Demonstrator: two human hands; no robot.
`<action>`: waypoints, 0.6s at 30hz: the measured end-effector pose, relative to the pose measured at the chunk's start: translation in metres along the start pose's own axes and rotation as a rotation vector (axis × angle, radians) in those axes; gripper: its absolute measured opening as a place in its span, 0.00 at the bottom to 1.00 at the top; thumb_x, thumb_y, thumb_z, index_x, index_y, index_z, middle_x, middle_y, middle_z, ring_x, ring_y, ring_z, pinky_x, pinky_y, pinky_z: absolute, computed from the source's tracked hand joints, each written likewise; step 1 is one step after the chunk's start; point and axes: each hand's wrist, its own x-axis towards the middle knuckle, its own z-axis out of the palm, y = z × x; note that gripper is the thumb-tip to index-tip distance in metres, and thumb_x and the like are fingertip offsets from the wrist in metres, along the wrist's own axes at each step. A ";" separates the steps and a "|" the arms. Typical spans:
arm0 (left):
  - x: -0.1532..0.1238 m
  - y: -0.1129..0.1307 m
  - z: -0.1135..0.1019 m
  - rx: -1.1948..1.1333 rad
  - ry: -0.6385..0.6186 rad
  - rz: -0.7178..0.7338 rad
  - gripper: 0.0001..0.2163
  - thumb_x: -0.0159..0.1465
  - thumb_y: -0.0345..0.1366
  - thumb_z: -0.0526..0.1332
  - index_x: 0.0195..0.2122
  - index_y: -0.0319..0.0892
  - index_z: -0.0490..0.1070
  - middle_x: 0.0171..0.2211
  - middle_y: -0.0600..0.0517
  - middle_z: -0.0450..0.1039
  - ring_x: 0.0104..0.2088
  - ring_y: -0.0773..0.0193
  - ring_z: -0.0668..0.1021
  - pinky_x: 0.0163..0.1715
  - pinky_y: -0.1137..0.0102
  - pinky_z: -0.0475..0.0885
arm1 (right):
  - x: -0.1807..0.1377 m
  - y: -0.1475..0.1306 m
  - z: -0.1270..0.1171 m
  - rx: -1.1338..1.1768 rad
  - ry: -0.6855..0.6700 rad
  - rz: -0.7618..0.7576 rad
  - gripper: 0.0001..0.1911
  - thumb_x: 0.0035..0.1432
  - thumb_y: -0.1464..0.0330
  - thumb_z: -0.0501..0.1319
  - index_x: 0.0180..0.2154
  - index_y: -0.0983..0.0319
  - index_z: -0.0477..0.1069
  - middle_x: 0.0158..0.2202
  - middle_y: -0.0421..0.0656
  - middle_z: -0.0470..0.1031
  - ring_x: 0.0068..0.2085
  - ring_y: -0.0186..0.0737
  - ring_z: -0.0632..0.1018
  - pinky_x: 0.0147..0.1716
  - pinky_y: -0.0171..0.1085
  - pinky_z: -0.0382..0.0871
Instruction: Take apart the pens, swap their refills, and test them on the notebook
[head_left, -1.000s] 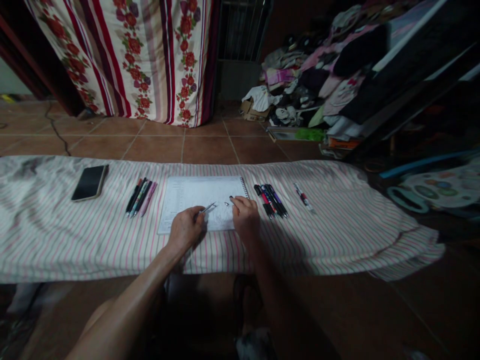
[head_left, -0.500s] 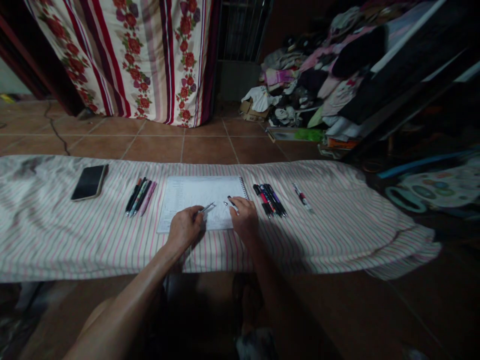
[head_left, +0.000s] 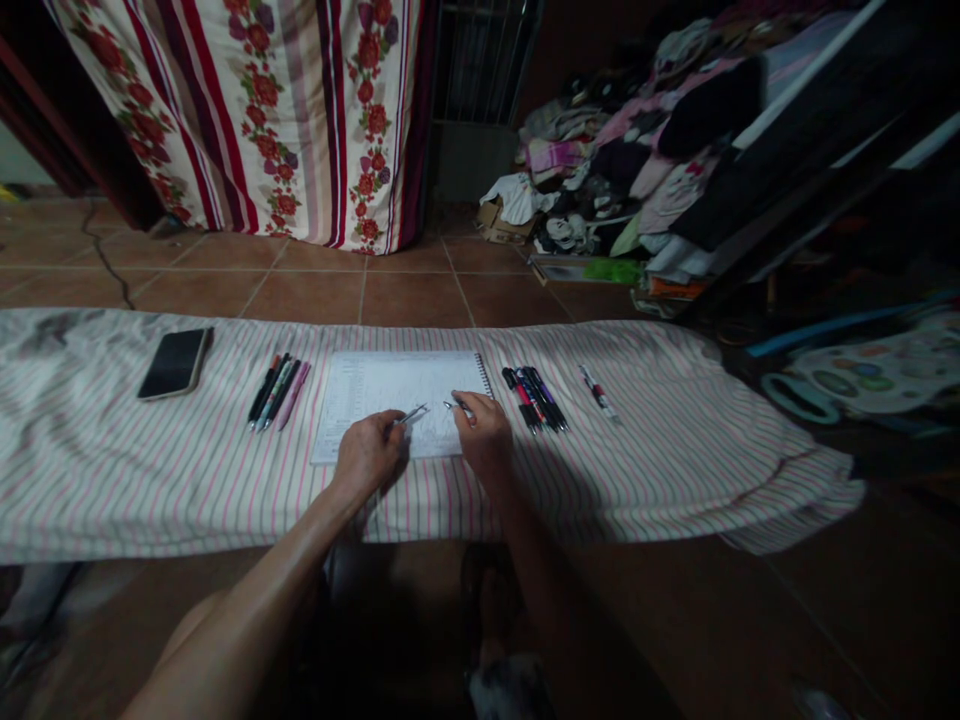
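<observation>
The person sat at the spiral notebook [head_left: 390, 385], both hands resting on its near edge. The left hand [head_left: 367, 455] was closed around a thin silvery pen part [head_left: 411, 414], and the right hand [head_left: 484, 435] pinched a short dark-tipped pen part [head_left: 459, 406]. The tips faced each other just apart over the page, probably so the small bits showed up on white paper. Both looked slim, but it was too dim to tell more. Pen bunches lay just left [head_left: 276, 393] and right [head_left: 534, 397] of the notebook, with the phone [head_left: 175, 363] well to the left.
</observation>
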 end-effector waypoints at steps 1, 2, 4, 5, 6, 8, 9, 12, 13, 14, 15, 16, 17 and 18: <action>0.000 0.000 0.000 0.003 -0.001 0.000 0.15 0.61 0.35 0.53 0.46 0.40 0.72 0.41 0.44 0.77 0.42 0.56 0.77 0.42 0.67 0.68 | 0.000 -0.003 0.000 0.043 -0.017 0.024 0.14 0.53 0.71 0.54 0.39 0.63 0.75 0.38 0.47 0.77 0.37 0.41 0.75 0.38 0.38 0.70; 0.000 0.000 0.001 0.002 -0.002 -0.002 0.15 0.61 0.35 0.53 0.47 0.40 0.72 0.41 0.45 0.77 0.42 0.56 0.77 0.42 0.67 0.68 | -0.001 -0.006 0.000 0.088 -0.034 0.056 0.13 0.53 0.70 0.54 0.38 0.63 0.75 0.37 0.47 0.77 0.36 0.40 0.76 0.37 0.37 0.70; 0.000 0.000 0.002 -0.002 -0.004 -0.006 0.16 0.61 0.35 0.53 0.47 0.40 0.72 0.41 0.45 0.77 0.42 0.57 0.77 0.41 0.68 0.68 | -0.001 -0.012 0.001 0.187 -0.087 0.159 0.13 0.52 0.68 0.55 0.38 0.62 0.74 0.35 0.45 0.77 0.34 0.37 0.77 0.34 0.34 0.71; 0.001 0.000 0.003 -0.003 -0.005 -0.008 0.16 0.61 0.35 0.53 0.47 0.40 0.72 0.41 0.45 0.77 0.41 0.57 0.77 0.41 0.68 0.68 | -0.002 -0.014 0.001 0.241 -0.127 0.234 0.13 0.52 0.67 0.55 0.38 0.61 0.74 0.33 0.44 0.77 0.32 0.37 0.77 0.31 0.33 0.71; 0.001 0.000 0.004 -0.002 -0.006 -0.007 0.16 0.61 0.35 0.53 0.47 0.40 0.72 0.41 0.45 0.77 0.41 0.57 0.77 0.41 0.68 0.68 | -0.002 -0.016 0.002 0.298 -0.179 0.322 0.13 0.52 0.66 0.55 0.37 0.61 0.74 0.31 0.42 0.77 0.30 0.36 0.77 0.27 0.32 0.70; 0.001 0.001 0.004 0.006 -0.006 -0.006 0.16 0.61 0.36 0.53 0.47 0.40 0.72 0.41 0.45 0.77 0.41 0.57 0.77 0.41 0.68 0.68 | -0.002 -0.020 0.002 0.411 -0.287 0.492 0.13 0.52 0.63 0.55 0.36 0.60 0.74 0.27 0.41 0.76 0.26 0.35 0.77 0.19 0.30 0.66; 0.001 0.001 0.004 0.009 -0.005 -0.005 0.16 0.61 0.36 0.53 0.47 0.40 0.72 0.41 0.45 0.77 0.41 0.58 0.77 0.41 0.68 0.68 | -0.002 -0.022 0.002 0.463 -0.330 0.551 0.13 0.52 0.62 0.56 0.35 0.61 0.73 0.27 0.40 0.76 0.24 0.34 0.76 0.17 0.29 0.63; 0.000 0.002 0.004 0.007 -0.003 -0.001 0.15 0.61 0.35 0.53 0.47 0.40 0.72 0.41 0.46 0.77 0.41 0.59 0.77 0.41 0.69 0.68 | -0.002 -0.028 0.002 0.590 -0.369 0.618 0.12 0.51 0.61 0.57 0.33 0.62 0.73 0.26 0.41 0.75 0.22 0.31 0.73 0.14 0.27 0.60; 0.000 0.002 0.004 0.003 -0.004 0.002 0.15 0.61 0.35 0.53 0.47 0.40 0.72 0.41 0.46 0.77 0.41 0.59 0.77 0.41 0.69 0.68 | -0.002 -0.031 0.001 0.624 -0.366 0.625 0.12 0.50 0.61 0.57 0.32 0.62 0.73 0.26 0.41 0.74 0.21 0.30 0.72 0.14 0.27 0.60; 0.000 0.003 0.003 -0.003 -0.007 0.008 0.15 0.61 0.35 0.53 0.47 0.40 0.72 0.40 0.46 0.77 0.40 0.59 0.77 0.40 0.70 0.68 | -0.002 -0.033 0.001 0.656 -0.365 0.636 0.12 0.50 0.61 0.58 0.31 0.63 0.72 0.26 0.41 0.74 0.21 0.29 0.72 0.14 0.27 0.59; -0.001 0.003 0.003 -0.009 -0.009 0.015 0.15 0.61 0.35 0.53 0.47 0.40 0.72 0.40 0.46 0.77 0.40 0.59 0.77 0.40 0.70 0.68 | -0.002 -0.035 0.001 0.686 -0.361 0.648 0.12 0.49 0.61 0.58 0.31 0.63 0.72 0.26 0.41 0.74 0.21 0.29 0.71 0.14 0.26 0.58; -0.001 0.003 0.003 -0.015 -0.012 0.023 0.15 0.61 0.35 0.53 0.47 0.39 0.72 0.40 0.46 0.77 0.40 0.59 0.77 0.40 0.69 0.68 | -0.002 -0.037 0.001 0.712 -0.358 0.661 0.11 0.48 0.62 0.59 0.30 0.63 0.72 0.25 0.41 0.74 0.21 0.29 0.71 0.13 0.26 0.58; -0.002 0.002 0.003 -0.020 -0.012 0.031 0.15 0.61 0.35 0.53 0.47 0.39 0.72 0.40 0.46 0.77 0.40 0.59 0.77 0.40 0.69 0.68 | -0.002 -0.038 0.000 0.739 -0.356 0.671 0.11 0.48 0.62 0.60 0.30 0.63 0.72 0.25 0.41 0.74 0.21 0.29 0.71 0.13 0.26 0.57; -0.002 0.002 0.003 -0.025 -0.012 0.037 0.15 0.61 0.35 0.53 0.47 0.39 0.72 0.41 0.46 0.77 0.40 0.58 0.77 0.40 0.69 0.68 | -0.001 -0.040 0.000 0.766 -0.351 0.681 0.11 0.47 0.63 0.61 0.30 0.63 0.72 0.25 0.41 0.74 0.21 0.29 0.71 0.13 0.26 0.57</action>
